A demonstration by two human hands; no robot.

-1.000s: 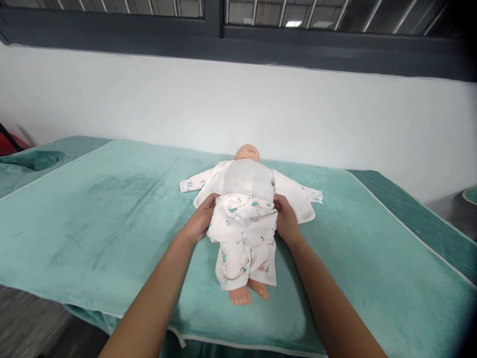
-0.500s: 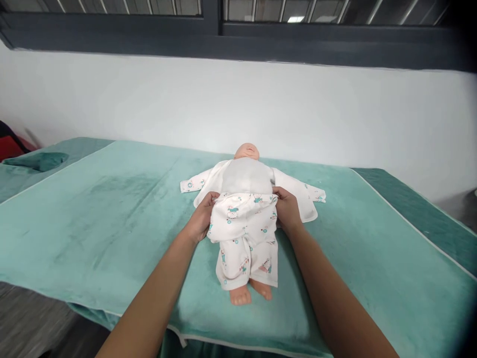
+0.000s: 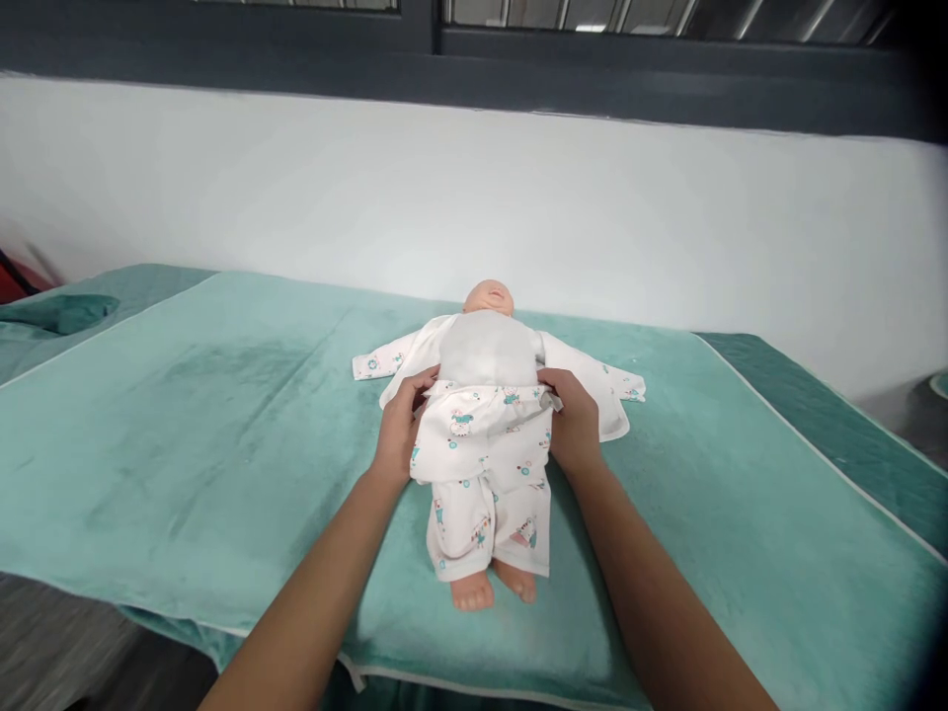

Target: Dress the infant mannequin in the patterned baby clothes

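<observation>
Our left hand (image 3: 402,425) is now more upright than half a second ago, its fingertips shifted up and inward onto the waistband (image 3: 489,392) of the white printed trousers (image 3: 481,449); our right hand (image 3: 574,417) keeps nearly its former place at the opposite hip. We see the left fingers bent and nearly closed, gripping the waistband's side; the thumb is largely hidden, so we cannot tell exactly how it bears. The right fingers curl over the other side, little open, with a small fold of the fabric showing beneath them.

The doll (image 3: 489,348) lies on its back at the middle of the table (image 3: 222,444), its head (image 3: 490,295) near the far edge and its bare feet (image 3: 472,592) toward the near edge, projecting from the trouser hems. We note the trousers drawn up to the waist, loose and bunched above the legs. A white jacket (image 3: 424,348) lies open around the pale torso, its printed sleeves spread toward the left and right edges. At the table's far left corner rests a green cloth (image 3: 63,312); beyond the far edge rises a white wall (image 3: 474,207).
</observation>
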